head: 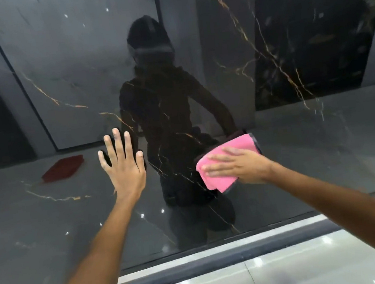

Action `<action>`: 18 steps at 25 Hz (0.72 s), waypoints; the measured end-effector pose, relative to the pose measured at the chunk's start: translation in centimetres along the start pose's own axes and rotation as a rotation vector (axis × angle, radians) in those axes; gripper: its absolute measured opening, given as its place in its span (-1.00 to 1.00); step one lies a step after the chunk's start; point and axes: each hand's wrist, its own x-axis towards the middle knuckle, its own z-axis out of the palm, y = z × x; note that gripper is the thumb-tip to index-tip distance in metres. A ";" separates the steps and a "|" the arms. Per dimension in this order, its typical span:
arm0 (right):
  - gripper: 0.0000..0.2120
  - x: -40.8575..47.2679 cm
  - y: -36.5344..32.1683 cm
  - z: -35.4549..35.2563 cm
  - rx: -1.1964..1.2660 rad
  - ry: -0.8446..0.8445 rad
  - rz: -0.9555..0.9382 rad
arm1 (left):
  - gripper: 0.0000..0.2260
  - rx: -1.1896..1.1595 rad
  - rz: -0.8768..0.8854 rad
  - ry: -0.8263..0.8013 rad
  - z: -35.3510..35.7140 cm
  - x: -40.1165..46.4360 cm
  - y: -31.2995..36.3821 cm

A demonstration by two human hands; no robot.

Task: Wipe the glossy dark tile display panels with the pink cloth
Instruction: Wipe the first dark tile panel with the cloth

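Note:
A glossy dark tile panel (61,69) with gold veins stands upright in front of me and fills most of the view. My left hand (123,165) lies flat against it with fingers straight and spread. To the right, my right hand (238,163) presses a folded pink cloth (218,178) onto the panel with straight fingers pointing left. The cloth has a dark edge on its right side.
The panel mirrors a person's dark figure, a red object (63,167) on the floor behind, and other dark tile panels. Along its bottom edge runs a dark and white track (218,257). Below that is shiny pale floor (290,272).

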 end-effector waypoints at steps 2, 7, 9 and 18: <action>-0.24 2.7 5.7 -2.6 0.072 0.195 0.329 | -0.48 -0.005 0.010 0.069 1.0 0.0 -0.4; -0.35 10.4 4.9 -3.7 0.329 0.482 0.738 | -0.50 -0.036 0.054 0.194 2.2 -0.6 -0.9; -0.27 9.1 -3.3 -1.0 0.280 0.236 0.301 | -0.50 -0.036 0.074 0.197 2.0 -0.5 -1.0; -0.42 11.1 4.3 -4.0 0.266 0.422 0.719 | -0.51 -0.069 0.069 0.203 2.3 -0.5 -0.9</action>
